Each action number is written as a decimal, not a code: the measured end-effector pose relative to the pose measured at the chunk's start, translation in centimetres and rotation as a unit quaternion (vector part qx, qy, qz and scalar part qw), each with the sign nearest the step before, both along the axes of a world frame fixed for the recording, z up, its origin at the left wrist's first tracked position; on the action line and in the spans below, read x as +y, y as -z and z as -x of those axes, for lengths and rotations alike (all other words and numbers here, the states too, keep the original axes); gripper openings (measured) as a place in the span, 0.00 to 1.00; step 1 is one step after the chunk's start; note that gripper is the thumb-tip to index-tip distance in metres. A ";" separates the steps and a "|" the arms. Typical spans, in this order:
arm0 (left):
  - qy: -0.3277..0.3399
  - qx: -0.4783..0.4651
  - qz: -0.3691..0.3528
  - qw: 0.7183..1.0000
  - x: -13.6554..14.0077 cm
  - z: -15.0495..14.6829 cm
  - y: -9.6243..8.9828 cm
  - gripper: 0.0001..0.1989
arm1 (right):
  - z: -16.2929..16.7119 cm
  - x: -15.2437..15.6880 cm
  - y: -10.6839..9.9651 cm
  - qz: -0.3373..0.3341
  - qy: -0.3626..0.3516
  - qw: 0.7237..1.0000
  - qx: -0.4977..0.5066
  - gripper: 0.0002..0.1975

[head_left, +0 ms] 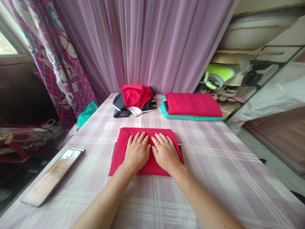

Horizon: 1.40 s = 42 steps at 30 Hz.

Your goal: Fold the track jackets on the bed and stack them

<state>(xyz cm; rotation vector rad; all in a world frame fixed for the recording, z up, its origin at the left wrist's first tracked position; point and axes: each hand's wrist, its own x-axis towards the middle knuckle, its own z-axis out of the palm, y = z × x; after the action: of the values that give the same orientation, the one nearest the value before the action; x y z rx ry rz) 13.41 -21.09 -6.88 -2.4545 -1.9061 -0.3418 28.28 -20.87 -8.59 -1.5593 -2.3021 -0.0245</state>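
The left hand (138,152) and the right hand (165,151) are laid palm down, side by side, on a folded red garment (153,167), which is placed near the middle of a plaid-covered table (147,203). The fingers are extended, slightly spread and pointed away from the body; the thumbs are turned inward and held just apart. Neither hand is closed: the cloth is covered from above by open palms rather than gripped. How firmly it is pressed cannot be told. The forearms are angled inward from the near side.

The garment's far edge is seen beyond the fingertips, its near edge beside the wrists. Farther back, past a strip of plaid, a crumpled red-and-black garment (137,97) and a folded red bundle (193,105) on teal cloth (190,118) are set before a purple curtain (152,44). A phone (54,178) is laid along the table's left edge; a broader plaid stretch is shown rightward.
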 end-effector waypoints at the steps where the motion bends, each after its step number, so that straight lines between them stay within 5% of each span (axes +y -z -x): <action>1: 0.002 0.002 0.001 1.000 0.0 0.1 0.0 0.23 | 0.0 0.0 -0.1 0.001 -0.001 1.000 -0.001 0.22; 13: -0.090 -0.032 0.032 0.995 2.3 5.1 0.3 0.25 | -3.0 2.2 0.8 -0.012 0.059 0.998 0.027 0.23; 31: -0.088 -0.026 0.026 0.995 2.2 5.0 0.3 0.26 | -2.1 1.1 -0.6 0.011 0.078 0.997 -0.012 0.23; 36: -0.090 -0.027 0.023 0.995 2.1 4.8 0.2 0.26 | -0.1 -0.6 -1.8 -0.015 0.010 1.000 -0.003 0.25; 42: -0.091 -0.030 0.010 0.995 2.1 4.7 0.3 0.25 | 1.6 -1.4 -0.1 0.014 -0.055 0.998 0.007 0.23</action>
<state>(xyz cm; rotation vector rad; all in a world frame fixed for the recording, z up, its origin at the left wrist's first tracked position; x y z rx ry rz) 8.67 -19.02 -7.19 -2.2828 -2.1476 -0.3974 26.70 -22.25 -8.53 -1.4388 -2.3840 0.0478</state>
